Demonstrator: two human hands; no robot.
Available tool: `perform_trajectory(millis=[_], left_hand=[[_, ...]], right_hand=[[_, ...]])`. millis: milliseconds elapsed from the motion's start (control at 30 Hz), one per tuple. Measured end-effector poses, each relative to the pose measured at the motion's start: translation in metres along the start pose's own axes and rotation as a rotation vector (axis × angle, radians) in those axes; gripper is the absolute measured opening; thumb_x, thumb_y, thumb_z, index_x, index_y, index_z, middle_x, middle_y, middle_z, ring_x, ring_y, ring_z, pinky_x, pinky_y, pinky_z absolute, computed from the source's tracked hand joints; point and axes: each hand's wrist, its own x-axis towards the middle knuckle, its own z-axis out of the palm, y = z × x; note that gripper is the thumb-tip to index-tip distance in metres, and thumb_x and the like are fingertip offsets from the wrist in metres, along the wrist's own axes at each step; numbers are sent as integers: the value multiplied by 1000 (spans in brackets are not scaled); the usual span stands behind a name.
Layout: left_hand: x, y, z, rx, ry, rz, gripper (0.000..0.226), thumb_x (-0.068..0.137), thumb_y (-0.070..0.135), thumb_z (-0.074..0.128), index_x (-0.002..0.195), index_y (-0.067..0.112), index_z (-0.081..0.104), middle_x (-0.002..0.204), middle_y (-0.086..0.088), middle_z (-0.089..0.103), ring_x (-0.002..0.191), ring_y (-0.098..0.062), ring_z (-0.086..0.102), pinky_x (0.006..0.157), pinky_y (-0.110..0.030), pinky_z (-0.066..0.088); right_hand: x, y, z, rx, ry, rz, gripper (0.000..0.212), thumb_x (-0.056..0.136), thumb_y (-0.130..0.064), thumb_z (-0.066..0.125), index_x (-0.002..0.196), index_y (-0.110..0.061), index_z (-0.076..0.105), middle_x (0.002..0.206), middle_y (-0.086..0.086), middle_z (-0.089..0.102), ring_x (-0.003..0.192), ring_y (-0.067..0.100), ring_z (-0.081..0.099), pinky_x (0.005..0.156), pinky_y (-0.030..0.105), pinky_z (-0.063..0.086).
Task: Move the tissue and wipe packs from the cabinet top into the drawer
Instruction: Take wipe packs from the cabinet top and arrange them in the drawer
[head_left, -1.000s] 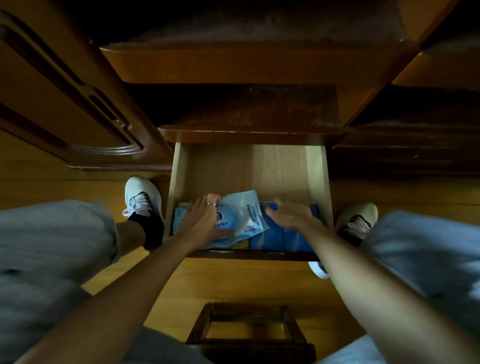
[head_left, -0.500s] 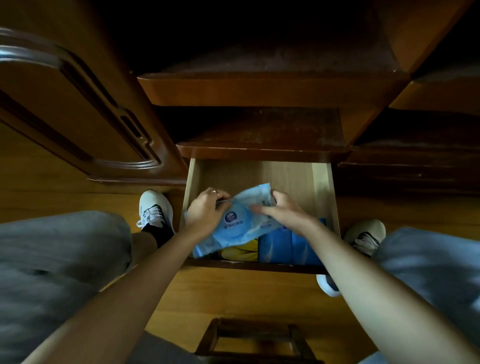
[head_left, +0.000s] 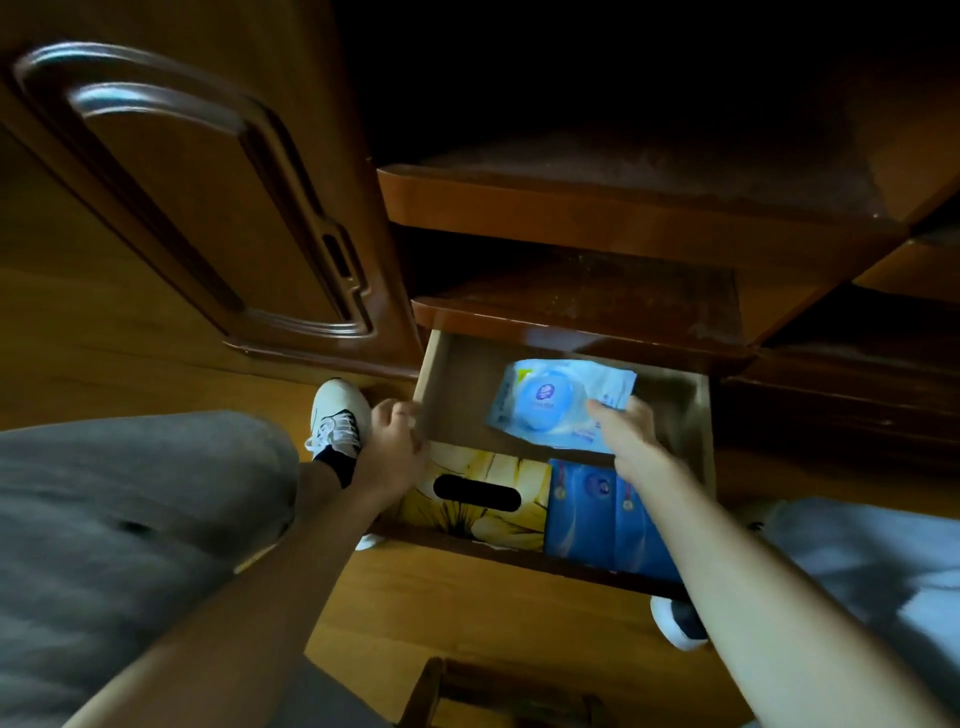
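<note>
The open wooden drawer (head_left: 702, 415) sticks out from the bottom of the cabinet. My right hand (head_left: 626, 434) holds a pale blue wipe pack (head_left: 558, 402) with a round lid, tilted over the back half of the drawer. At the drawer's front lie a yellow flowered tissue pack (head_left: 488, 499) with a dark oval slot and, to its right, dark blue tissue packs (head_left: 597, 512). My left hand (head_left: 395, 447) rests on the drawer's left wall, fingers curled over its top edge.
An open cabinet door (head_left: 208, 197) swings out at the left. Dark shelves (head_left: 597, 291) overhang the drawer. My knees in grey trousers and white shoes (head_left: 337, 415) flank the drawer on the wood floor. A wooden stool (head_left: 498, 691) stands below.
The wipe pack left my left hand and moved to the drawer's back in my right hand alone. My left hand shifted to the drawer's left wall, uncovering the yellow and blue packs.
</note>
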Motion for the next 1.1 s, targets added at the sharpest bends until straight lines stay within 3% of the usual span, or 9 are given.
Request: perform_trajectory(millis=[100, 233, 333, 500, 667, 767, 900, 1000, 1100], left_hand=[[-2, -5, 3, 30, -3, 87, 58, 85, 4, 64, 140, 9, 48, 148, -15, 36, 120, -38, 55, 99, -50, 50], [2, -7, 7, 214, 30, 234, 58, 81, 9, 69, 137, 13, 56, 151, -13, 41, 130, -39, 46, 104, -54, 45], [8, -9, 13, 388, 85, 350, 41, 88, 20, 67, 128, 18, 67, 154, -10, 43, 141, -35, 39, 112, -54, 37], [19, -6, 25, 545, 155, 594, 34, 98, 31, 48, 105, 19, 78, 134, -4, 63, 133, -31, 52, 117, -56, 30], [30, 15, 30, 935, -234, 467, 51, 103, 47, 20, 119, 31, 66, 123, -3, 66, 129, -30, 48, 119, -64, -7], [38, 19, 27, 1024, -299, 416, 68, 104, 49, 6, 126, 29, 67, 108, 5, 73, 125, -28, 52, 118, -62, -12], [41, 24, 31, 1074, -314, 367, 68, 106, 48, 6, 133, 24, 64, 112, 6, 75, 137, -26, 43, 118, -61, -16], [43, 29, 34, 1041, -347, 297, 66, 106, 46, 7, 134, 27, 64, 115, 9, 75, 143, -27, 37, 115, -61, -24], [42, 25, 34, 1020, -370, 337, 57, 106, 39, 15, 131, 24, 64, 112, 7, 75, 136, -33, 44, 115, -66, -18]], right_hand=[[4, 3, 37, -97, -154, 7, 11, 92, -8, 72, 95, -16, 64, 107, 12, 72, 72, 15, 68, 48, 22, 52], [16, 20, 66, -708, -259, -21, 57, 93, -16, 61, 144, -7, 37, 133, 15, 56, 103, 31, 61, 72, 33, 45], [26, 30, 61, -996, -339, -39, 43, 93, -23, 66, 129, -5, 52, 110, 10, 64, 93, 28, 64, 69, 37, 48], [35, 40, 65, -1052, -261, -121, 21, 92, -27, 72, 102, -12, 62, 99, 8, 70, 88, 28, 68, 71, 39, 56], [36, 43, 75, -1073, -285, -24, 37, 82, -50, 75, 83, -16, 62, 76, 2, 62, 70, 21, 61, 56, 31, 44], [40, 43, 76, -1071, -257, -46, 40, 79, -54, 77, 86, -16, 64, 82, 3, 68, 76, 20, 68, 60, 32, 51], [52, 39, 47, -896, -125, -64, 32, 87, -47, 67, 78, -17, 62, 73, 2, 65, 60, 15, 60, 49, 26, 42], [61, 42, 24, -899, -259, -83, 24, 94, -34, 67, 76, -18, 62, 73, -1, 64, 56, 11, 55, 45, 24, 33], [59, 47, 21, -838, -340, -122, 17, 98, -26, 65, 84, -15, 66, 85, 5, 70, 69, 18, 64, 56, 31, 47]])
